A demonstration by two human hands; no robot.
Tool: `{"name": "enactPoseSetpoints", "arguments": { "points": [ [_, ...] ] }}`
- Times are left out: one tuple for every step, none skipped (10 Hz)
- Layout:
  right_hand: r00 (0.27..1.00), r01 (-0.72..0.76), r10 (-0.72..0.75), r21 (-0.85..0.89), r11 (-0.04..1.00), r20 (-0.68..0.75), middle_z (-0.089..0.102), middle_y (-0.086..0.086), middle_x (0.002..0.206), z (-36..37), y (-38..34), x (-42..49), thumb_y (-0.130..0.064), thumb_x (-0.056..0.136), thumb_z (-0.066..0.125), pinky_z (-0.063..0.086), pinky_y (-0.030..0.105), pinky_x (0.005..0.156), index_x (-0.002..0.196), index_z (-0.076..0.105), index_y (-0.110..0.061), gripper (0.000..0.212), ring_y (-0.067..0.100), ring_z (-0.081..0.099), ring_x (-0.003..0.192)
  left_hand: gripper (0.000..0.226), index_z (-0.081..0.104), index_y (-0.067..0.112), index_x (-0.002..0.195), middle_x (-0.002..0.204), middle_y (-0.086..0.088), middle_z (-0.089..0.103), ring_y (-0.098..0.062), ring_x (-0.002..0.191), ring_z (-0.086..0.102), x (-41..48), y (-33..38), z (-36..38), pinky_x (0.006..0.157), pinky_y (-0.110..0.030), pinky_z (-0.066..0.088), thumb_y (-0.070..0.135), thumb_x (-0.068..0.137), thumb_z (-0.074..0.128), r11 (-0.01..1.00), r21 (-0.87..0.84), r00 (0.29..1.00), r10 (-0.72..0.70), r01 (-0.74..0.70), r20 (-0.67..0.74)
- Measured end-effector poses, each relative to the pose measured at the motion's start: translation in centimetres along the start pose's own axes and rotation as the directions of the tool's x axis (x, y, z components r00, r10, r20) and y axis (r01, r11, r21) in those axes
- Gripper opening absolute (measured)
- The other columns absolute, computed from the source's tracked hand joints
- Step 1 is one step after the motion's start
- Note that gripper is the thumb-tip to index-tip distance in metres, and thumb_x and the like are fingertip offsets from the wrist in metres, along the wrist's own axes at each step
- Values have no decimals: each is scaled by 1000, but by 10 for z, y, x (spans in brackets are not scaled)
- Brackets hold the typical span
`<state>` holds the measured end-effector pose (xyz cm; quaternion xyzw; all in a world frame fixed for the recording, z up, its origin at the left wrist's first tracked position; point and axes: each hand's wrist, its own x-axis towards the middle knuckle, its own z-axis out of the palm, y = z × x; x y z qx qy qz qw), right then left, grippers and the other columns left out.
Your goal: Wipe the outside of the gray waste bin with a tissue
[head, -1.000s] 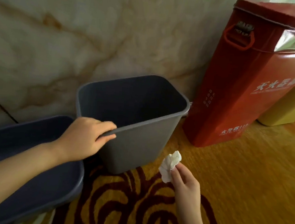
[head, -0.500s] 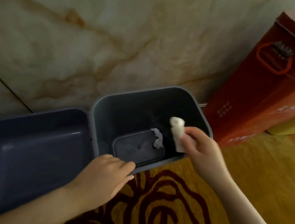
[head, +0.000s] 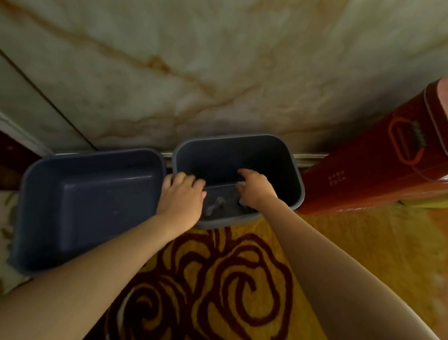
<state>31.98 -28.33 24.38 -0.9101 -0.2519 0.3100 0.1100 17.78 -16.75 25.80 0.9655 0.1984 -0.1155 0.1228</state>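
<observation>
Seen from above, the left hand (head: 181, 198) grips the near-left rim of a gray waste bin (head: 295, 172). The right hand (head: 256, 189) reaches inside it, fingers spread, a crumpled scrap (head: 213, 206) between both hands.

Only lettering in sight: 2 short rows of small pale characters printed on the side of the red container (head: 377, 176), well to the right of the right hand (head: 256, 188) and beyond its fingertips. Too small and blurred to read. Nothing legible anywhere else.
</observation>
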Motion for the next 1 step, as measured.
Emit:
{"name": "enactPoseSetpoints", "arguments": {
  "points": [
    [999, 11, -1, -215, 977, 44, 20, 10, 156, -15, 1, -18, -37, 94, 46, 23, 47, 113, 147, 16, -21, 62, 37, 17, 140, 53, 19, 23, 147, 158, -10, 16, -32, 145, 9, 1, -4, -19, 115, -50, 9, 39, 96, 25, 987, -43, 978, -150, 158, 146]
  ]
}}
